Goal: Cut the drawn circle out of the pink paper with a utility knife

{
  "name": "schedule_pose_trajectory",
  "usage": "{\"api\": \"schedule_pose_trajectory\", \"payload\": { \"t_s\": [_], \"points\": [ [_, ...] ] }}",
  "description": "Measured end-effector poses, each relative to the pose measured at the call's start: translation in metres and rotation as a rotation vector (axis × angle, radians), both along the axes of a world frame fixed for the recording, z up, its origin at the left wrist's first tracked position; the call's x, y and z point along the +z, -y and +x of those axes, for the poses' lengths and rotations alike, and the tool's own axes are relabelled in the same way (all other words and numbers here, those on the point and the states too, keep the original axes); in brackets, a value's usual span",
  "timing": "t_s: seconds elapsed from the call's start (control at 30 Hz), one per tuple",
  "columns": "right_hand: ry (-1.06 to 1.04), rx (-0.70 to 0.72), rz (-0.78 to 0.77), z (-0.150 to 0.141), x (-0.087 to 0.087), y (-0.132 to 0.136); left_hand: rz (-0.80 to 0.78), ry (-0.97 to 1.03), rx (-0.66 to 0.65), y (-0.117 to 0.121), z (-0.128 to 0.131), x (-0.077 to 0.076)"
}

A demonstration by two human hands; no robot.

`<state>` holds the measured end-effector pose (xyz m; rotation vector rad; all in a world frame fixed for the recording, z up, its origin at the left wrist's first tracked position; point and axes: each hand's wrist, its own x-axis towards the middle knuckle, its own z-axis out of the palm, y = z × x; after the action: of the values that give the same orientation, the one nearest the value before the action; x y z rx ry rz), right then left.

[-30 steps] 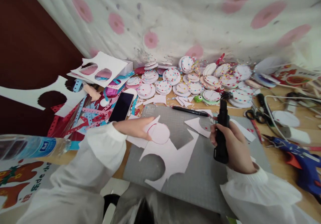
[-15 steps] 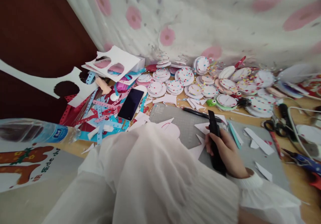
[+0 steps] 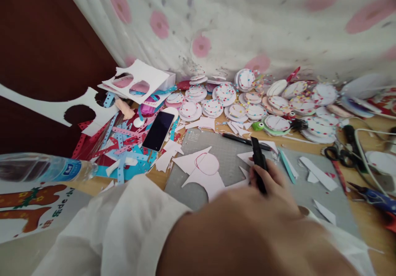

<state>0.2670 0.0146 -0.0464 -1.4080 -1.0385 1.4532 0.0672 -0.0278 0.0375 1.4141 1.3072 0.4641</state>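
Observation:
My right hand [image 3: 274, 181] is closed round a black box cutter [image 3: 258, 154], held pointing away from me over the grey cutting mat [image 3: 230, 146]. Close to the camera and blurred, my left hand [image 3: 262, 230] reaches across my right wrist; its fingers cannot be made out. White card scrap [image 3: 213, 181] lies on the mat left of my right hand, with a red circle drawn on it. A black pen [image 3: 236, 138] rests on the mat beyond the knife. Beside the knife is a teal-handled slim tool [image 3: 287, 166], partly among paper offcuts.
Stacked decorated paper discs [image 3: 225, 94] line the back by the curtain [image 3: 247, 28]. A phone [image 3: 159, 130] sits among coloured strips [image 3: 122, 152]. At the left lies a water bottle [image 3: 40, 167]. On the right are scissors [image 3: 338, 155], pliers [image 3: 374, 199] and a white cable [image 3: 357, 148].
My left arm has swung right, and the left hand has come into view over my right wrist. The sleeve has uncovered the card with the red circle. The box cutter stays in my right hand.

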Motion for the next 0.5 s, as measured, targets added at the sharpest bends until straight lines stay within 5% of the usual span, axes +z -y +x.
{"api": "schedule_pose_trajectory", "payload": {
  "t_s": [0.07,0.1,0.17,0.23,0.33,0.5],
  "points": [
    [-0.002,0.017,0.007,0.000,-0.001,0.000,0.111,-0.081,-0.049,-0.013,-0.002,0.015],
    [-0.002,0.023,0.014,0.000,-0.001,0.000,0.264,-0.302,-0.106,-0.019,-0.004,0.014],
    [-0.009,0.022,0.025,0.000,-0.003,0.000,0.439,-0.689,-0.123,-0.030,-0.011,-0.002],
    [-0.019,0.013,0.019,-0.001,-0.004,0.000,0.463,-0.836,-0.174,-0.037,-0.017,-0.024],
    [-0.034,-0.009,0.015,-0.001,-0.005,0.000,0.526,-0.807,-0.215,-0.041,-0.026,-0.047],
    [-0.070,-0.028,0.019,-0.001,-0.003,0.000,0.548,-0.597,-0.189,-0.060,-0.036,-0.055]
  ]
}}
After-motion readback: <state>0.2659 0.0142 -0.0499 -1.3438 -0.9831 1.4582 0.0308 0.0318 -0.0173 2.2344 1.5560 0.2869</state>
